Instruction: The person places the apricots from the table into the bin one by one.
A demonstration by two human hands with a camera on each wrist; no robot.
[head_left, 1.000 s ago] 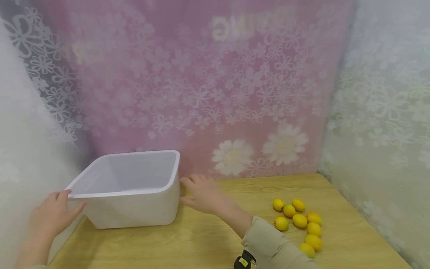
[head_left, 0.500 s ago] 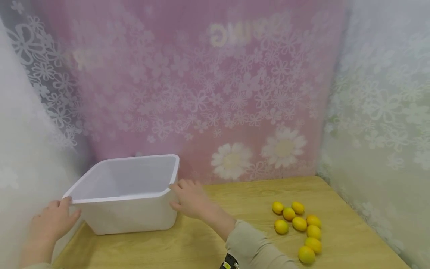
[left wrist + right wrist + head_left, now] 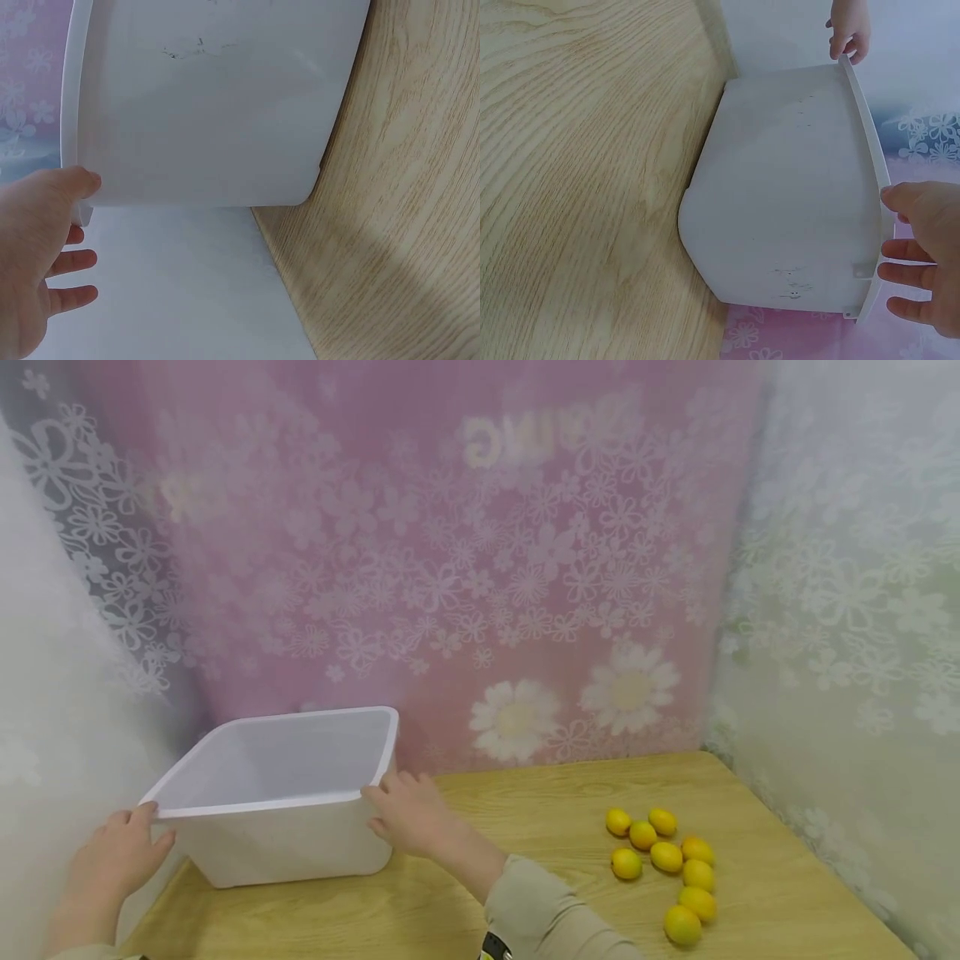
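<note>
White, deep, rectangular plastic tub point(image 3: 277, 843) at the far left corner of the pale wood-grain bench point(image 3: 555, 810), upright, base on the bench top, open side up. Dark scuff marks on its outer walls, seen from both wrists; small white tabs point(image 3: 863, 271) just under the rim at the right-hand end.

Bare left hand point(image 3: 116, 858) at the near left corner of the tub, out by the bench's left edge: holding the rim, thumb against the outer wall, remaining fingers loosely apart. Bare right hand point(image 3: 411, 817) at the near right corner of the tub: fingers spread, fairly straight, touching the rim; cannot tell how firmly. Rolled khaki fabric sleeve point(image 3: 555, 914) behind it, with a black wristband point(image 3: 493, 947) partly cut off.

Nine yellow-orange, egg-shaped fruits point(image 3: 666, 857) loose on the bench, toward its right edge, well apart from the tub: a cluster, then a curved row trailing toward the near edge. Pink flower-printed backdrop point(image 3: 450, 568) beyond the far edge.
</note>
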